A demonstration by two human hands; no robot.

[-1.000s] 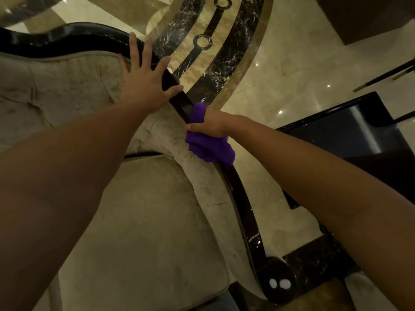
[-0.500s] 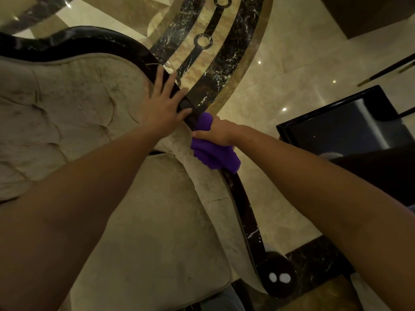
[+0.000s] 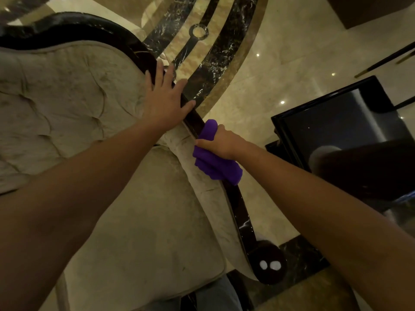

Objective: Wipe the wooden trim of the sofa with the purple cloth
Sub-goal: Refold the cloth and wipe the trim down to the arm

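A beige tufted sofa (image 3: pixel 67 104) has glossy dark wooden trim (image 3: pixel 241 212) running along its back and down the right arm to a rounded scroll end. My right hand (image 3: pixel 222 142) is shut on a bunched purple cloth (image 3: pixel 215 162), pressed onto the trim partway down the arm. My left hand (image 3: pixel 166 97) lies flat with fingers spread on the upholstery and trim just above the cloth. The trim under the cloth and under my left palm is hidden.
A black glossy side table (image 3: pixel 341 122) stands close to the right of the sofa arm. The polished marble floor (image 3: pixel 258 70) has dark curved inlay bands beyond the sofa. A seat cushion (image 3: pixel 143 232) lies below my arms. Thin dark furniture legs show at far right.
My left hand has slid down the trim toward my right hand. The right hand with the cloth has stayed at nearly the same spot on the sofa arm.
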